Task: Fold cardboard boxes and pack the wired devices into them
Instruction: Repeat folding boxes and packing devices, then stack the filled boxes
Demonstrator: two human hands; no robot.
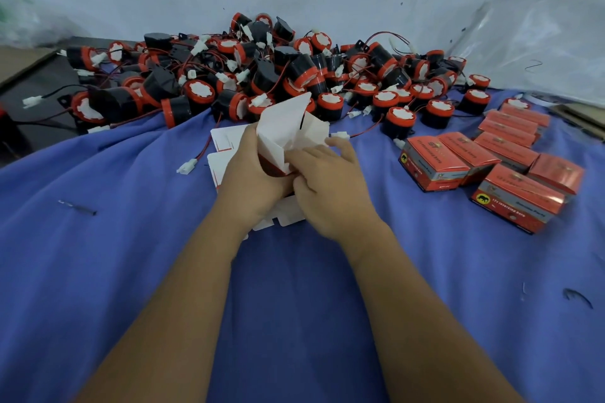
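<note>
A half-formed cardboard box (288,127), white inside with a red outside, is held up in the middle of the view with its flaps standing open. My left hand (252,173) grips its lower left side. My right hand (327,186) pinches a flap at its lower right. Under my hands lies a stack of flat white box blanks (226,144). Behind them a big heap of black and red wired devices (262,75) with white plugs covers the back of the blue cloth (131,239).
Several closed red boxes (491,160) lie in rows at the right. A dark board (36,91) sits at the far left, clear plastic sheeting (540,36) at the back right. A pale wall stands behind the heap.
</note>
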